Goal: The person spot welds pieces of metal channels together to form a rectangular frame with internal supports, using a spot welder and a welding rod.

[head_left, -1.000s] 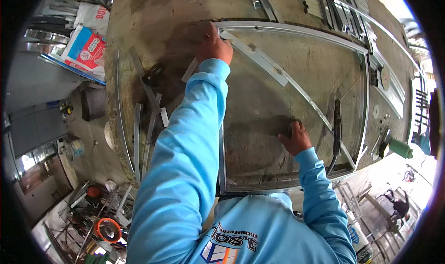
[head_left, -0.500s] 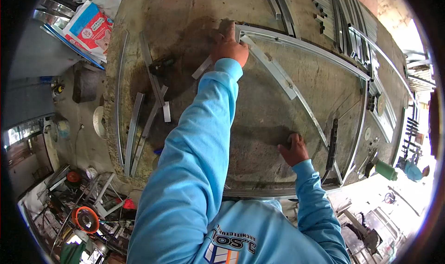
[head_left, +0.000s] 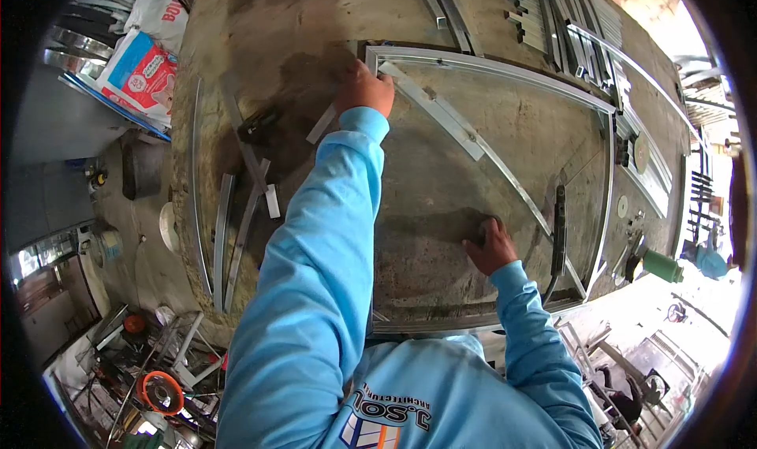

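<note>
A rectangular frame of silvery metal bar (head_left: 489, 65) lies on the worktable, with a diagonal metal bar (head_left: 516, 185) across it. My left hand (head_left: 367, 90) is closed at the frame's upper left corner; its fingers appear to grip the corner, though the fingertips are partly hidden. Inside the frame, my right hand (head_left: 490, 248) rests near the tabletop, thumb and fingers apart, holding nothing. To its right, a long black tool (head_left: 560, 232) lies over the lower part of the diagonal. A wider flat metal strip (head_left: 441, 114) runs along the diagonal's upper part.
Loose metal bars (head_left: 225, 240) and a dark power tool (head_left: 259, 123) lie on the left of the worktable (head_left: 276, 15). Bundled metal profiles (head_left: 564, 31) are at the upper right. A green cylinder-shaped object (head_left: 662, 267) sits near the right edge. Clutter fills the floor at lower left.
The frame and table appear shifted left in view. The left hand's forefinger, stretched beyond the corner before, is now curled at it. The right hand stays in nearly the same pose.
</note>
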### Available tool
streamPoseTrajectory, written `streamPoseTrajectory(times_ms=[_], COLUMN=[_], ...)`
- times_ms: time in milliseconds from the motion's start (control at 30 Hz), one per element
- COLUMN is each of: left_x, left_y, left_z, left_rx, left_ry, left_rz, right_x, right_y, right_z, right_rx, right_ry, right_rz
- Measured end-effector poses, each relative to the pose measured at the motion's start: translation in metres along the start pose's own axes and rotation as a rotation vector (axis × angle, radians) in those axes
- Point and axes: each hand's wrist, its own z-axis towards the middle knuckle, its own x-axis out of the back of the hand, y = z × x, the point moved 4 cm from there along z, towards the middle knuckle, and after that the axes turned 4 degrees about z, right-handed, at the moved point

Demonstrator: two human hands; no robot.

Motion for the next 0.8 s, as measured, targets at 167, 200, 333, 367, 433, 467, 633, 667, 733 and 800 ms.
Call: streamPoseTrajectory(times_ms=[167,200,333,367,433,467,633,667,733,800], left_x=[-0.011,-0.009,0.002,0.003,0.006,0.010,0.019,0.020,0.022,0.018], left_y=[-0.003,-0.002,0.001,0.000,-0.009,-0.013,-0.031,-0.030,-0.026,-0.027], left_z=[0.007,0.007,-0.004,-0.011,-0.040,-0.056,-0.105,-0.109,-0.115,-0.116], left_rx=[-0.028,-0.036,-0.066,-0.081,-0.150,-0.167,-0.067,-0.075,-0.005,0.000], left_ry=[0.049,0.051,0.077,0.078,0.166,0.165,0.075,0.073,0.088,0.102], left_rz=[0.043,0.052,0.091,0.097,0.131,0.146,0.211,0.234,0.268,0.282], right_x=[0.005,0.005,0.004,0.005,0.003,0.002,0.002,0.001,0.001,0.000], right_y=[-0.007,-0.008,-0.009,-0.009,-0.007,-0.006,-0.004,-0.003,-0.001,0.000], right_z=[0.001,0.001,-0.002,-0.002,-0.003,-0.003,-0.005,-0.005,-0.004,-0.005], right_rx=[-0.005,-0.019,0.046,0.042,0.018,0.014,-0.016,-0.018,-0.001,0.015], right_ry=[0.000,-0.006,0.052,0.060,0.061,0.063,0.048,0.039,0.014,0.027], right_rz=[-0.001,-0.025,-0.012,0.001,-0.020,0.002,0.011,0.033,0.047,0.068])
